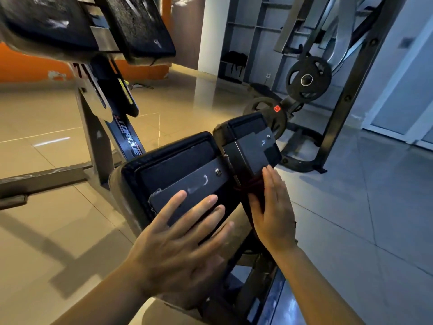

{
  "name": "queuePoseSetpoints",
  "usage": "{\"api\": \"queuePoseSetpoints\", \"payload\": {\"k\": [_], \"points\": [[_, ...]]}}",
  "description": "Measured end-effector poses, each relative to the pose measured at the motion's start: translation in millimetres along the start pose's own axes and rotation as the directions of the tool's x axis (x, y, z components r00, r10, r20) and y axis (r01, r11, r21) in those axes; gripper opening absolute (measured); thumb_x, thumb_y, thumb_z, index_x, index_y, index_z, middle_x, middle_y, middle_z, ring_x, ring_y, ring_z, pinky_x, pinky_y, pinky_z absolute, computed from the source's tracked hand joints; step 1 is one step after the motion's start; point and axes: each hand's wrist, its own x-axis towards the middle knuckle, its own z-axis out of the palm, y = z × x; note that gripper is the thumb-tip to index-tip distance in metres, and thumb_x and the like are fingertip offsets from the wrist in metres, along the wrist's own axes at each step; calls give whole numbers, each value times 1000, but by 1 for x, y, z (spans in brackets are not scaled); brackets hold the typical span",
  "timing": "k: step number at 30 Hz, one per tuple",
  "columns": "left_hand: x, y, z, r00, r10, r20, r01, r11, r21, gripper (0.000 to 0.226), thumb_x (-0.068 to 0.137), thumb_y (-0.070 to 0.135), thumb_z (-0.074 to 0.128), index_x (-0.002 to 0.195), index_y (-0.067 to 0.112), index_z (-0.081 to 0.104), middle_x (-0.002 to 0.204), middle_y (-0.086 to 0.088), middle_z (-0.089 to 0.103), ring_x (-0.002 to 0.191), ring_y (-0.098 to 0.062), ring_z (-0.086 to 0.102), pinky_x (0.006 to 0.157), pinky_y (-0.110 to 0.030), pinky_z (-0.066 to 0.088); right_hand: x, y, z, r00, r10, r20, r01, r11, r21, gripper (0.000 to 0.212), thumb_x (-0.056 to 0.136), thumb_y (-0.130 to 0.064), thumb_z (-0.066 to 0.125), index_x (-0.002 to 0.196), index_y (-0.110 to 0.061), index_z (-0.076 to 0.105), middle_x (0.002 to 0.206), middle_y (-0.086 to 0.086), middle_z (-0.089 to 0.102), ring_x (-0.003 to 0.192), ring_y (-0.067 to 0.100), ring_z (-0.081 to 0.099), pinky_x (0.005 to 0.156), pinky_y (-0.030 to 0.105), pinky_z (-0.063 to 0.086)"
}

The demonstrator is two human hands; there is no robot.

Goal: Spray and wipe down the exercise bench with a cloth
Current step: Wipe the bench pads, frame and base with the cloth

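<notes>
Nearest the lens, the left hand (185,233) comes in from 7 o'clock on a bare forearm, palm down and fingers (174,202) spread wide and straight, laid flat on the underside of a black pad (168,165) of the exercise bench (131,146). Its fingertips rest on a flat grey metal plate (187,188) screwed to the pad, with a small round bolt (218,171) just beyond them toward 1 o'clock.

At 5 o'clock the right hand (273,212) rises on its forearm, turned edge-on with the fingers straight and close together, pointing to 12 o'clock. Under its palm sits a dark red cloth (251,186) (only a crumpled edge shows at the hand's 9 o'clock side), pressed against the joint between the near pad and a second, smaller black pad (248,132). The fingertips reach the grey bracket on that smaller pad; whether the thumb hooks the cloth cannot be told.

Both pads are boxy with rounded corners, in matte black vinyl with a stitched rim. A slanted steel post (126,139) with printed lettering climbs toward 11 o'clock, where two more worn, scuffed pads (140,26) hang. Glossy beige tiles (46,141) reflect light, and at 2 o'clock black round weight plates (308,79) sit on a dark frame.
</notes>
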Motion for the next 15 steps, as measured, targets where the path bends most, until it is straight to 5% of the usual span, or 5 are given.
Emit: {"api": "queuePoseSetpoints", "payload": {"k": [5,10,15], "points": [[0,0,1,1000,5,-23,-5,1000,10,43,94,45,43,126,19,57,129,-7,64,135,-27,40,118,-51,13,36,-25,7,984,152,89,-151,988,-12,70,98,-52,25,151,-6,25,158,12,26,148,27,20,119,47,25],[1,-1,0,1000,19,-23,-17,998,55,40,93,42,48,116,18,70,126,-8,65,132,-28,43,115,-53,17,64,-36,14,994,78,77,-74,996,-49,70,99,-47,29,151,-1,23,157,18,27,147,32,22,119,43,23],[1,-2,2,997,74,-33,-71,994,77,42,90,43,53,118,17,69,129,-9,64,132,-28,44,113,-54,19,-2,6,6,998,34,54,-33,999,-14,67,101,-47,35,150,-1,27,156,17,29,147,29,24,118,37,23]]}}
